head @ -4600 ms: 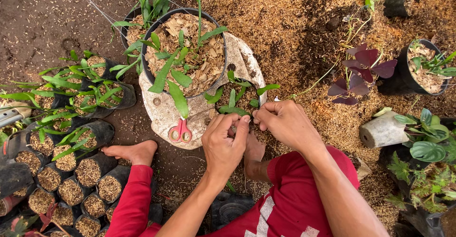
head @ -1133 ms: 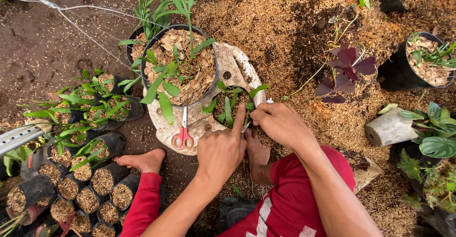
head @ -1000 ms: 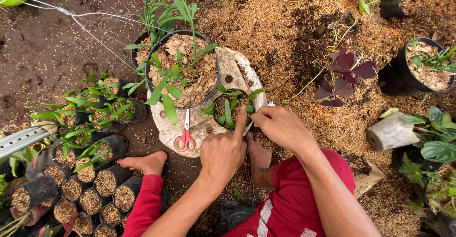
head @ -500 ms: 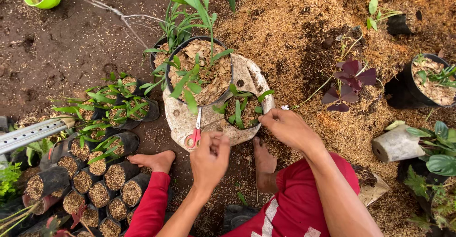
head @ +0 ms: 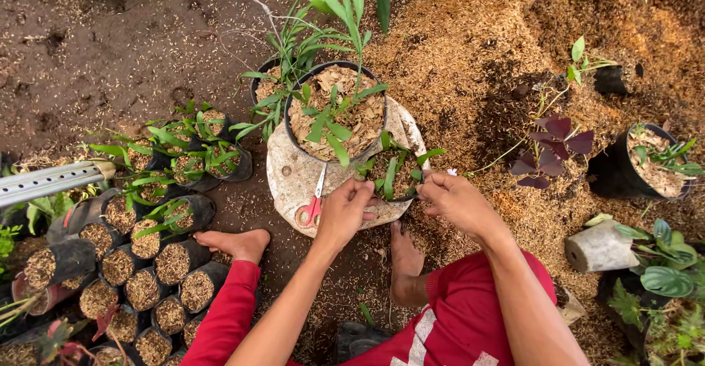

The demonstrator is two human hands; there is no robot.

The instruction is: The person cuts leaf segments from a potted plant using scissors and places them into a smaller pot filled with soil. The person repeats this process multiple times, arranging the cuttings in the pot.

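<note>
Two bare hands are working at a small black seedling bag (head: 393, 179) resting on a pale round board (head: 290, 179). Left hand (head: 345, 212) is curling narrow fingers against the bag's near rim, just beside red-handled scissors (head: 312, 204). Right hand (head: 455, 201) is pinching the bag's right edge. Behind it, touching, a large black pot (head: 338, 113) is sitting.

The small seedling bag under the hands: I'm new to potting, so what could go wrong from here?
Both the left hand and right hand grip the rim of the small seedling bag, which sits at the edge of the pale slab; it could tip off. The red-handled scissors lie right beside the left hand, so a finger might catch the blades. The big black pot crowds the seedlings; leaves may get bent.
</note>
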